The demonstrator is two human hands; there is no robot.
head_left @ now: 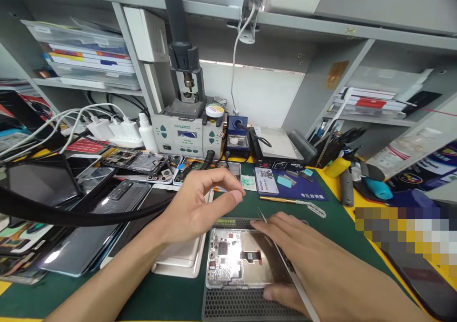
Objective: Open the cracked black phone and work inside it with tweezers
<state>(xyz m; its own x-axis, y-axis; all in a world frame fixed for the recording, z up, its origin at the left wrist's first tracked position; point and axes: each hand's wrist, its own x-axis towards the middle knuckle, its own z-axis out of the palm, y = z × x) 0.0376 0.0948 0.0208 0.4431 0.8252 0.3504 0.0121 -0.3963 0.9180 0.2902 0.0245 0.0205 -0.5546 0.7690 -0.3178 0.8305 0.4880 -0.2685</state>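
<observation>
Over the opened phone [232,260], the right hand [303,250] gripped a silver-edged piece [299,288]. Near it, the left hand [200,205] curled, open.

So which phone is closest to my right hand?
The opened phone on the perforated mat, under your right hand; the other phones lie off that mat.

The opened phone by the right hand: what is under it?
A grey honeycomb pad shows above and below the phone. The rest is hidden by the phone and right hand.
</observation>
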